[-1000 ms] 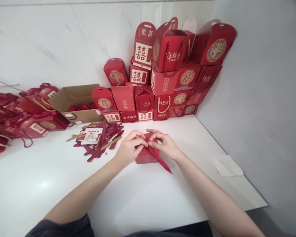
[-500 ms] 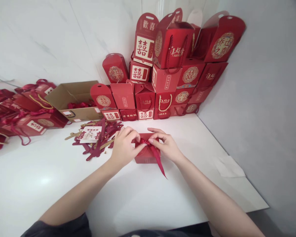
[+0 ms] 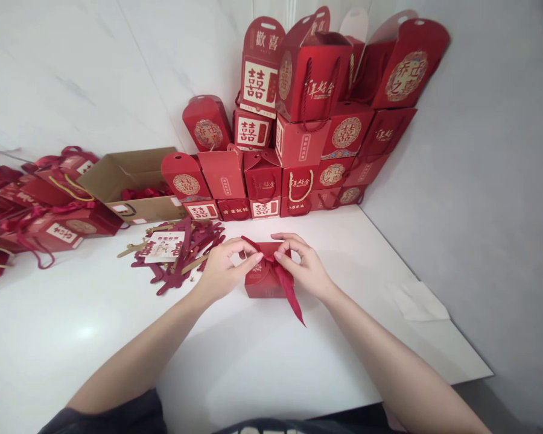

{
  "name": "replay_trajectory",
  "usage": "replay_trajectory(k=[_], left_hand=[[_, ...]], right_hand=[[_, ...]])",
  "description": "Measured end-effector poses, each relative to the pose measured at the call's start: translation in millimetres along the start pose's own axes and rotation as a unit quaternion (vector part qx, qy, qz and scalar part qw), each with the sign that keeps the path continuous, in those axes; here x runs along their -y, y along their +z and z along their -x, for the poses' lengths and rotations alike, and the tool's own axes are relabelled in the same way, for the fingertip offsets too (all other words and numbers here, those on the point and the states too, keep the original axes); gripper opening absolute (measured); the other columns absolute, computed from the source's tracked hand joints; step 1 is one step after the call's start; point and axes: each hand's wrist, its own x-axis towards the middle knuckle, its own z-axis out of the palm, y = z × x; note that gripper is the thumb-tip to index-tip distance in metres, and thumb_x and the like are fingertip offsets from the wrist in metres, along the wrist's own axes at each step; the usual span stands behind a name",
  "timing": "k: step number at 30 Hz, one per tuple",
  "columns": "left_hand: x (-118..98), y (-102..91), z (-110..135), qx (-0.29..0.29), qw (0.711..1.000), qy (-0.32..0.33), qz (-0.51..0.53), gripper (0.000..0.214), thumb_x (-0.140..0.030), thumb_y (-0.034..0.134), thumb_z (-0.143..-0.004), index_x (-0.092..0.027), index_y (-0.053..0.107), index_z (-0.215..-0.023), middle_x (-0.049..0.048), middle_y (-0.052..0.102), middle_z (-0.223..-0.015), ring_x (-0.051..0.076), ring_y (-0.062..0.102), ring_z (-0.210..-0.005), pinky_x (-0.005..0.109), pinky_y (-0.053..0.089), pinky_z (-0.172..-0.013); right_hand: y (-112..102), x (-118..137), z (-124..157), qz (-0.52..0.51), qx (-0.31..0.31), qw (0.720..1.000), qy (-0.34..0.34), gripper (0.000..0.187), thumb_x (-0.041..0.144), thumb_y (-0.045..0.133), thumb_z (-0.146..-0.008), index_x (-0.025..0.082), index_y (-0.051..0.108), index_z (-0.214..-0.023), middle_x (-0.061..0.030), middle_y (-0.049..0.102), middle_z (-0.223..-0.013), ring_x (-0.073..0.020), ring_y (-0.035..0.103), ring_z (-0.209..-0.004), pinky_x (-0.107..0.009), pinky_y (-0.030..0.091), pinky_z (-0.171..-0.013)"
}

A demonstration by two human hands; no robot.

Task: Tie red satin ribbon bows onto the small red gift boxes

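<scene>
A small red gift box [image 3: 266, 288] stands on the white table in front of me, its top flaps folded together. Dark red ribbon [image 3: 288, 292] is gathered at the middle of its top, and one tail hangs over the front right side. My left hand [image 3: 228, 265] pinches a piece of the ribbon between thumb and fingertips, at the box's upper left. On the other side, my right hand [image 3: 303, 262] is closed with thumb and index finger on the ribbon near its gathered centre. The ribbon's exact loops are partly hidden by my fingers.
Red gift boxes [image 3: 262, 181] are stacked against the back wall. Left of them stands an open cardboard box [image 3: 149, 210] with red ribbon inside. Loose straps [image 3: 176, 274] and a printed card [image 3: 163, 247] lie left of my hands. A white cloth or paper [image 3: 420, 301] lies right.
My left hand has shifted slightly left from the ribbon's centre, and a ribbon end now sticks up by its fingers. More of the box top shows. My right hand stays nearly in place.
</scene>
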Motion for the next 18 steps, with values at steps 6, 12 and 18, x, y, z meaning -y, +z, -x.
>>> replay_trajectory(k=[6,12,18], left_hand=[[2,-5.8,6,0.011,0.999,-0.043,-0.013,0.021,-0.035,0.059,-0.085,-0.016,0.062,-0.075,0.0000,0.066,-0.077,0.014,0.059,-0.074,0.026,0.042,-0.070],[9,-14.3,7,0.022,0.997,-0.078,-0.021,0.022,-0.036,0.057,-0.085,-0.016,0.062,-0.076,0.0005,0.066,-0.078,0.015,0.058,-0.074,0.026,0.042,-0.069],[15,-14.6,5,0.021,0.996,-0.063,-0.060,0.017,-0.032,0.057,-0.083,-0.016,0.063,-0.081,0.0023,0.064,-0.082,0.016,0.057,-0.077,0.027,0.044,-0.068]], right_hand=[[2,-4,2,0.000,-0.056,0.998,0.006,0.016,0.020,0.054,-0.085,0.022,0.052,-0.070,-0.0070,0.062,-0.116,-0.0222,0.055,-0.115,-0.041,0.038,-0.100],[-5,-11,2,0.042,-0.079,0.996,-0.004,0.015,0.016,0.055,-0.082,0.022,0.052,-0.068,-0.0067,0.063,-0.120,-0.0221,0.054,-0.117,-0.041,0.036,-0.103],[-10,-13,1,0.067,-0.072,0.995,-0.014,0.018,0.016,0.058,-0.081,0.022,0.050,-0.066,-0.0065,0.062,-0.123,-0.0225,0.054,-0.119,-0.042,0.036,-0.104]])
